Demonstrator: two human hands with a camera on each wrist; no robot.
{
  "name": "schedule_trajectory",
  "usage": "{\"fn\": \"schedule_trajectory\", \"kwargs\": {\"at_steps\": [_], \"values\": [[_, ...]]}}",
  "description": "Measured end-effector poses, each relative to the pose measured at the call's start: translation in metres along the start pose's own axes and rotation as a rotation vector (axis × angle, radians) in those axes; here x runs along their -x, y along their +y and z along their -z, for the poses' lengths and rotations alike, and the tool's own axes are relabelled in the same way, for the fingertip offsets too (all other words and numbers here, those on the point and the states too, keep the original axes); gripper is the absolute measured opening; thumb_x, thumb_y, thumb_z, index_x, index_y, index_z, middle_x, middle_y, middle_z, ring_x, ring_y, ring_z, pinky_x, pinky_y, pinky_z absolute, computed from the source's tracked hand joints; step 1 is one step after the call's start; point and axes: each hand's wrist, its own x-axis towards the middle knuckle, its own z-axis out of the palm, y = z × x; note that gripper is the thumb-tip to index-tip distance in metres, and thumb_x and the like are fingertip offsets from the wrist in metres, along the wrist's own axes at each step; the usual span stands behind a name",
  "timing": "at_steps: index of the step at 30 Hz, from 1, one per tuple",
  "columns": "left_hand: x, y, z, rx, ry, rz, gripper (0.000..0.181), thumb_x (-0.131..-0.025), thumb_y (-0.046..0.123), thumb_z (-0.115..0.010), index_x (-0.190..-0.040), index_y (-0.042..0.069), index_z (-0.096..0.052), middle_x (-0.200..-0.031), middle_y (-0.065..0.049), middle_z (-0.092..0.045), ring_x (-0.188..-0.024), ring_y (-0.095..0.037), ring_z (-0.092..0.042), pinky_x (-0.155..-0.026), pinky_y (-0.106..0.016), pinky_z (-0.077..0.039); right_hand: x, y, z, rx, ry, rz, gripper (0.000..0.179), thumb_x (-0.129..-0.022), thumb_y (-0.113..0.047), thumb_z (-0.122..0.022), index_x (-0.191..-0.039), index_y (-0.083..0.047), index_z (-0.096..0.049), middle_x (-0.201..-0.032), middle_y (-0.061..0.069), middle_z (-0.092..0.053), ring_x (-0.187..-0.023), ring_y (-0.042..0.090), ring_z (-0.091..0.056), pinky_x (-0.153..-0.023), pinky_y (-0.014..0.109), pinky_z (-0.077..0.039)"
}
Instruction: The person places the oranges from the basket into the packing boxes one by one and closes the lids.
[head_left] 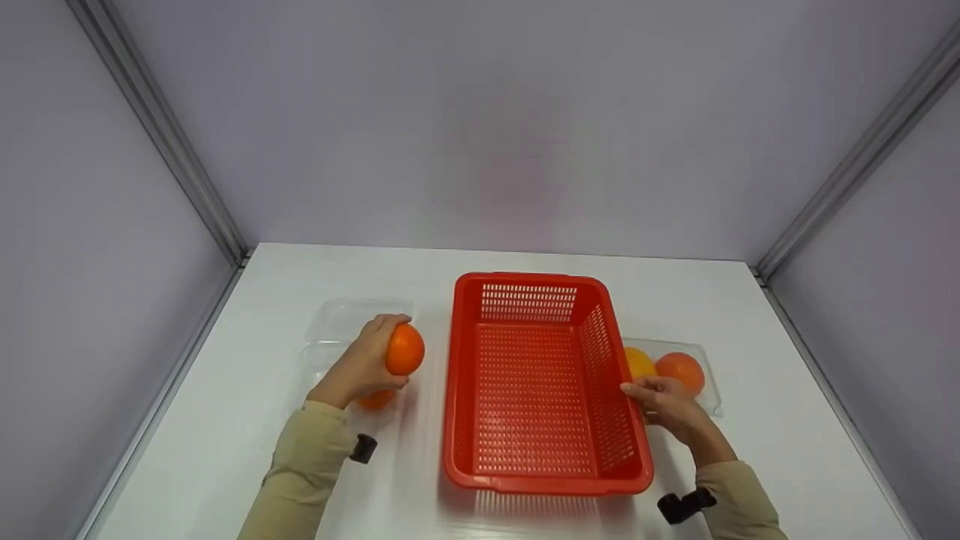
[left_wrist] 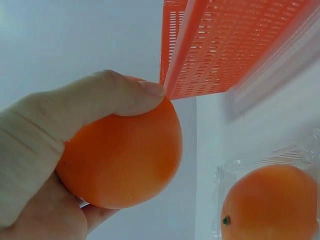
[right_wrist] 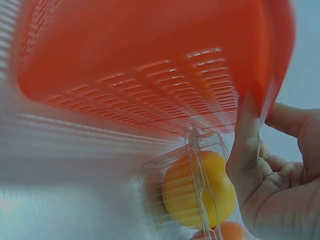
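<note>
An orange (head_left: 406, 349) is held up in my left hand (head_left: 366, 363), thumb on one side and fingers round the other. In the left wrist view this orange (left_wrist: 125, 155) fills the grip, with the basket close beyond it. My right hand (head_left: 667, 405) pinches the right rim of a red perforated basket (head_left: 536, 484) between thumb and fingers. Inside, the basket's holed floor shows bare. Beneath my left hand another orange (head_left: 375, 400) sits in a clear plastic box (head_left: 319, 360), partly hidden by the hand.
Right of the basket, a second clear box (head_left: 709, 382) holds a yellow fruit (head_left: 640, 362) and an orange-red fruit (head_left: 680, 373). The basket partly covers this box. The white table (head_left: 360, 259) is bounded by pale walls at the back and sides.
</note>
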Motion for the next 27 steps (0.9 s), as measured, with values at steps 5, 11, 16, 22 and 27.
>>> {"fn": "schedule_trajectory", "kwargs": {"at_steps": [5,11,16,22,27], "values": [[0.002,-0.003,0.002,0.007,0.004,0.002,0.083,-0.067,0.002,-0.08,-0.139,0.003,-0.04,-0.137,-0.02,-0.044,-0.122,-0.037,-0.05,-0.105,-0.057,-0.044,0.0,-0.001,0.0,0.0,0.007,-0.008,0.025,-0.097,-0.03,-0.057,-0.1,-0.005,-0.061,-0.083,-0.008,-0.067,-0.075,0.007,-0.065,-0.068,0.026,-0.057],[0.003,-0.006,0.004,0.016,0.005,0.029,0.082,-0.069,0.003,-0.08,-0.14,0.003,-0.039,-0.139,-0.02,-0.043,-0.123,-0.037,-0.049,-0.107,-0.058,-0.043,0.0,-0.002,0.0,0.001,0.007,-0.013,0.025,-0.096,-0.03,-0.058,-0.099,-0.006,-0.061,-0.082,-0.009,-0.067,-0.074,0.006,-0.063,-0.068,0.025,-0.057],[0.005,-0.009,0.004,0.024,0.009,0.052,0.081,-0.07,0.005,-0.079,-0.141,0.004,-0.038,-0.14,-0.02,-0.042,-0.122,-0.037,-0.049,-0.106,-0.058,-0.044,-0.001,-0.001,0.0,-0.011,-0.012,-0.006,0.024,-0.096,-0.029,-0.058,-0.098,-0.005,-0.061,-0.083,-0.007,-0.068,-0.074,0.007,-0.066,-0.068,0.025,-0.057],[0.009,-0.013,0.007,0.046,0.015,0.088,0.081,-0.071,0.007,-0.078,-0.142,0.004,-0.037,-0.14,-0.019,-0.042,-0.119,-0.037,-0.051,-0.104,-0.058,-0.045,-0.002,0.001,0.0,-0.013,-0.013,-0.003,0.026,-0.096,-0.03,-0.059,-0.099,-0.004,-0.061,-0.084,-0.007,-0.069,-0.075,0.007,-0.066,-0.068,0.025,-0.058],[0.013,-0.019,0.009,0.064,0.032,0.107,0.082,-0.073,0.009,-0.079,-0.142,0.004,-0.036,-0.141,-0.02,-0.041,-0.119,-0.039,-0.051,-0.105,-0.061,-0.043,-0.002,0.002,0.001,-0.013,-0.012,-0.002,0.026,-0.096,-0.03,-0.059,-0.099,-0.004,-0.062,-0.084,-0.007,-0.069,-0.075,0.007,-0.067,-0.069,0.025,-0.058]]}}
